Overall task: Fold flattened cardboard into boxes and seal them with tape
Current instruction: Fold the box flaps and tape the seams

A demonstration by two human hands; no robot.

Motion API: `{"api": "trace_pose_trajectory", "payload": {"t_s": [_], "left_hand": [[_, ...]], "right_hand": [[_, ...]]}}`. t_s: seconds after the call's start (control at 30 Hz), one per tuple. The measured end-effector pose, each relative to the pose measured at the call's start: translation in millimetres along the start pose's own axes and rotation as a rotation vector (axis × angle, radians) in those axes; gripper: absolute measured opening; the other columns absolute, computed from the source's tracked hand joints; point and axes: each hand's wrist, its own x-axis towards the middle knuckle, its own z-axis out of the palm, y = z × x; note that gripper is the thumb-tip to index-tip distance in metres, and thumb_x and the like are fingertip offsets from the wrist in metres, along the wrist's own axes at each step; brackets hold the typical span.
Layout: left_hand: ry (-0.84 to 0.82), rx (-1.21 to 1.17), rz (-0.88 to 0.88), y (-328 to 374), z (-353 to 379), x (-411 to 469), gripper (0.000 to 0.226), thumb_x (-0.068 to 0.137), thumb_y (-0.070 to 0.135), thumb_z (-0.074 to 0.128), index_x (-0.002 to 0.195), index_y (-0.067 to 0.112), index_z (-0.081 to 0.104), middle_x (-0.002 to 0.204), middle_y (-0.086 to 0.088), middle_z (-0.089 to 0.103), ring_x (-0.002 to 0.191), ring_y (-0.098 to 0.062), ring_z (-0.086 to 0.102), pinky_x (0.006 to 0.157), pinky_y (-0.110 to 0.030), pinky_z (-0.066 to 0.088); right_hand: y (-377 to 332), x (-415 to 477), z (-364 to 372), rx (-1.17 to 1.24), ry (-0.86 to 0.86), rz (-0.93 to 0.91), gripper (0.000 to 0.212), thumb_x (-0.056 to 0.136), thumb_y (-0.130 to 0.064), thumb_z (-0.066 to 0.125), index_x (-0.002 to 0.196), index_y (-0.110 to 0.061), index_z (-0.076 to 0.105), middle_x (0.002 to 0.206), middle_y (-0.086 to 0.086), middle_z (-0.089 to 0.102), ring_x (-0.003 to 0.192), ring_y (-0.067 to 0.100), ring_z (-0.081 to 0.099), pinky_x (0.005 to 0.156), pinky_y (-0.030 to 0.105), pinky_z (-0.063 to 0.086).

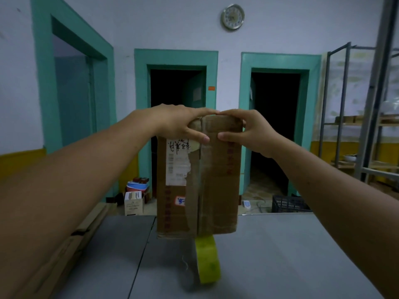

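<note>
A brown cardboard box (pixel 213 180) stands upright above the grey table (pixel 280 255), its near face turned to me with a torn white label and a taped middle seam. My left hand (pixel 179 124) grips its top left edge, fingers over the top and thumb on the near face. My right hand (pixel 248 130) grips the top right edge the same way; the two forefingers meet over the seam. A roll of yellowish tape (pixel 208 260) stands on edge on the table just below the box's bottom.
Flattened cardboard sheets (pixel 71 244) lie stacked along the table's left side. Beyond the table's far edge on the floor are a small white carton (pixel 133 202) and a dark plastic crate (pixel 289 203). Metal shelving (pixel 362 117) stands at the right. Two dark doorways face me.
</note>
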Motion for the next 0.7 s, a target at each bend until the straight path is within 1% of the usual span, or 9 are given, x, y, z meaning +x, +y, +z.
{"api": "trace_pose_trajectory", "payload": {"t_s": [0.1, 0.23, 0.33, 0.37, 0.4, 0.47, 0.53, 0.6, 0.7], "left_hand": [[-0.028, -0.075, 0.009, -8, 3, 6, 0.074, 0.081, 0.085, 0.056, 0.146, 0.064, 0.028, 0.124, 0.015, 0.065, 0.105, -0.014, 0.063, 0.091, -0.049, 0.056], [-0.091, -0.199, 0.008, -12, 11, 12, 0.061, 0.088, 0.071, 0.063, 0.142, 0.050, 0.044, 0.112, 0.014, 0.067, 0.098, -0.011, 0.068, 0.089, -0.045, 0.059], [-0.098, -0.222, 0.004, -12, 15, 16, 0.053, 0.090, 0.068, 0.064, 0.136, 0.046, 0.049, 0.108, 0.010, 0.070, 0.093, -0.011, 0.071, 0.085, -0.043, 0.061], [-0.097, -0.229, 0.004, -12, 14, 16, 0.051, 0.090, 0.068, 0.064, 0.135, 0.046, 0.050, 0.108, 0.010, 0.070, 0.094, -0.012, 0.071, 0.084, -0.043, 0.061], [-0.098, -0.234, 0.001, -12, 13, 17, 0.050, 0.090, 0.067, 0.064, 0.133, 0.046, 0.051, 0.109, 0.011, 0.071, 0.094, -0.011, 0.072, 0.084, -0.042, 0.061], [-0.095, -0.238, -0.022, -15, 9, 18, 0.049, 0.090, 0.066, 0.064, 0.133, 0.045, 0.052, 0.108, 0.011, 0.071, 0.093, -0.011, 0.072, 0.084, -0.042, 0.061], [-0.084, -0.236, -0.054, -20, 7, 19, 0.047, 0.091, 0.065, 0.064, 0.131, 0.043, 0.053, 0.107, 0.010, 0.072, 0.092, -0.011, 0.073, 0.084, -0.041, 0.061], [-0.078, -0.229, -0.084, -25, 5, 21, 0.045, 0.091, 0.065, 0.064, 0.130, 0.043, 0.054, 0.107, 0.009, 0.073, 0.092, -0.012, 0.073, 0.084, -0.041, 0.061], [-0.085, -0.209, -0.131, -32, -1, 23, 0.048, 0.091, 0.066, 0.062, 0.132, 0.040, 0.055, 0.106, 0.007, 0.074, 0.092, -0.014, 0.074, 0.085, -0.041, 0.060]], "right_hand": [[11, -4, 11, 0.079, 0.088, 0.096, 0.062, 0.081, -0.032, 0.087, 0.137, -0.025, 0.061, 0.126, -0.004, 0.062, 0.116, 0.015, 0.062, 0.090, 0.038, 0.062], [17, -20, 34, -0.022, 0.261, 0.144, 0.066, 0.083, -0.035, 0.085, 0.141, -0.026, 0.054, 0.142, -0.001, 0.051, 0.127, 0.011, 0.048, 0.105, 0.030, 0.048], [1, -66, 52, -0.139, 0.439, -0.064, 0.029, 0.091, -0.033, 0.073, 0.115, -0.021, 0.064, 0.120, 0.000, 0.054, 0.111, 0.009, 0.051, 0.097, 0.017, 0.043], [-7, -87, 57, -0.132, 0.412, -0.130, 0.017, 0.094, -0.036, 0.068, 0.102, -0.021, 0.064, 0.109, -0.005, 0.056, 0.100, 0.007, 0.054, 0.088, 0.016, 0.045], [-13, -111, 62, -0.095, 0.314, -0.137, 0.018, 0.096, -0.040, 0.063, 0.091, -0.023, 0.063, 0.096, -0.012, 0.058, 0.088, 0.006, 0.057, 0.078, 0.017, 0.047], [-29, -153, 72, -0.010, 0.012, 0.033, 0.035, 0.096, -0.059, 0.056, 0.073, -0.032, 0.059, 0.072, -0.017, 0.061, 0.067, 0.005, 0.060, 0.060, 0.017, 0.045], [-30, -186, 83, -0.031, -0.202, 0.266, 0.055, 0.082, -0.081, 0.054, 0.067, -0.028, 0.057, 0.063, -0.018, 0.059, 0.056, 0.004, 0.053, 0.052, 0.020, 0.039], [-24, -204, 90, 0.029, -0.196, 0.451, 0.064, 0.065, -0.088, 0.067, 0.074, -0.025, 0.059, 0.059, -0.014, 0.056, 0.054, 0.004, 0.048, 0.053, 0.022, 0.038], [-21, -213, 94, 0.289, -0.062, 0.662, 0.064, 0.057, -0.061, 0.093, 0.095, -0.023, 0.058, 0.066, -0.005, 0.066, 0.061, 0.008, 0.055, 0.057, 0.027, 0.044]]}}
